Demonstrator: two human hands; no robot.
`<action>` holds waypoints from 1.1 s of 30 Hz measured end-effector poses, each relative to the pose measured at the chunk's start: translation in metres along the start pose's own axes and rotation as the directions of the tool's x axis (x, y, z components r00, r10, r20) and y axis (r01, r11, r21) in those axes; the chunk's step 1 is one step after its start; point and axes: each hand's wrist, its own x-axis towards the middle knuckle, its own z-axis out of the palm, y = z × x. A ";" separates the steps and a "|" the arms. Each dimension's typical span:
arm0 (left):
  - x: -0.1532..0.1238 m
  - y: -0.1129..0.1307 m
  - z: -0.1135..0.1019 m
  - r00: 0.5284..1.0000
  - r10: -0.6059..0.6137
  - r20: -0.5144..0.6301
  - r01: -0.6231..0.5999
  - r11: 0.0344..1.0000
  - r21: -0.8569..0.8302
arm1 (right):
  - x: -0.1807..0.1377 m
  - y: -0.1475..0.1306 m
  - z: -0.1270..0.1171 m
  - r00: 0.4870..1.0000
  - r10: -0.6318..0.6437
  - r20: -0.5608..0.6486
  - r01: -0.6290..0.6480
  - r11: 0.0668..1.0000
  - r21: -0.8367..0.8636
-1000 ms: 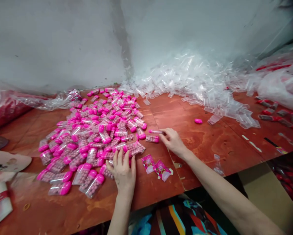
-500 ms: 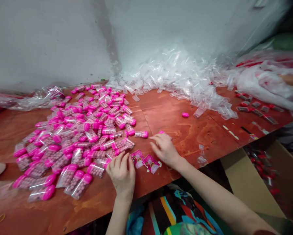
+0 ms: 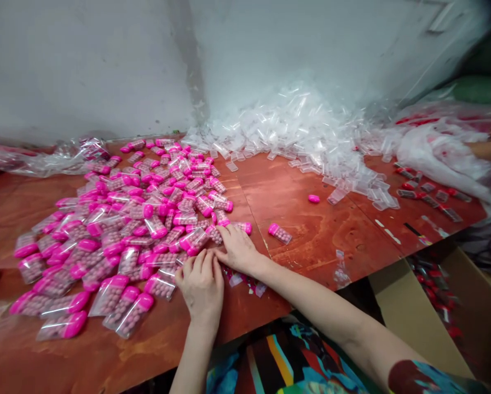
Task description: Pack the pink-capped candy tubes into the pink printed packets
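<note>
A big heap of small clear bottles with pink caps and pink candy point(image 3: 138, 219), each in a clear sleeve, covers the left half of the red-brown table point(image 3: 311, 230). My left hand point(image 3: 200, 284) lies palm down at the heap's near edge, fingers together and slightly curled on the packs. My right hand point(image 3: 237, 249) reaches in beside it, fingers bent over packs at the heap's right edge. It partly covers two small pink printed sachets point(image 3: 245, 280). One pink-capped bottle point(image 3: 280, 233) lies alone to the right.
A mound of empty clear plastic sleeves point(image 3: 302, 131) is piled against the wall at the back. A loose pink cap point(image 3: 313, 198) lies mid-table. Red-capped items and plastic bags point(image 3: 429, 191) sit far right, where another person's arm point(image 3: 487, 149) shows. A cardboard box point(image 3: 426, 306) stands below the table edge.
My right hand left a bottle on the table at the right and moved left to the heap's edge, over the sachets. The left hand stayed near the heap's front.
</note>
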 end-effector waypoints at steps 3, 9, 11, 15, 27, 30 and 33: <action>0.000 0.003 0.001 1.000 -0.024 -0.015 0.023 0.999 -0.046 | 0.009 -0.007 0.003 0.999 0.032 0.009 -0.031 0.999 -0.026; 0.003 0.002 -0.001 0.977 -0.210 -0.032 0.183 0.906 -0.382 | 0.010 0.014 0.018 0.976 -0.025 -0.214 0.093 0.945 0.314; 0.010 0.009 0.001 0.928 -0.366 0.068 0.339 0.754 -0.562 | -0.002 0.023 0.021 0.949 -0.023 -0.313 0.168 0.879 0.446; 0.026 0.035 0.006 0.768 -0.476 0.429 0.586 0.251 -0.771 | -0.038 0.027 0.018 0.916 0.009 -0.401 0.274 0.716 0.642; 0.024 0.056 -0.024 0.770 -0.160 0.617 0.637 0.172 -0.751 | -0.094 0.033 -0.066 0.913 -0.247 -0.324 0.375 0.818 0.436; 0.026 0.062 -0.031 0.689 -0.121 0.714 0.723 0.047 -0.689 | -0.099 0.035 -0.072 0.903 -0.338 -0.266 0.416 0.841 0.346; 0.025 0.069 -0.039 0.616 -0.115 0.779 0.779 -0.060 -0.625 | -0.102 0.039 -0.069 0.914 -0.350 -0.203 0.394 0.886 0.245</action>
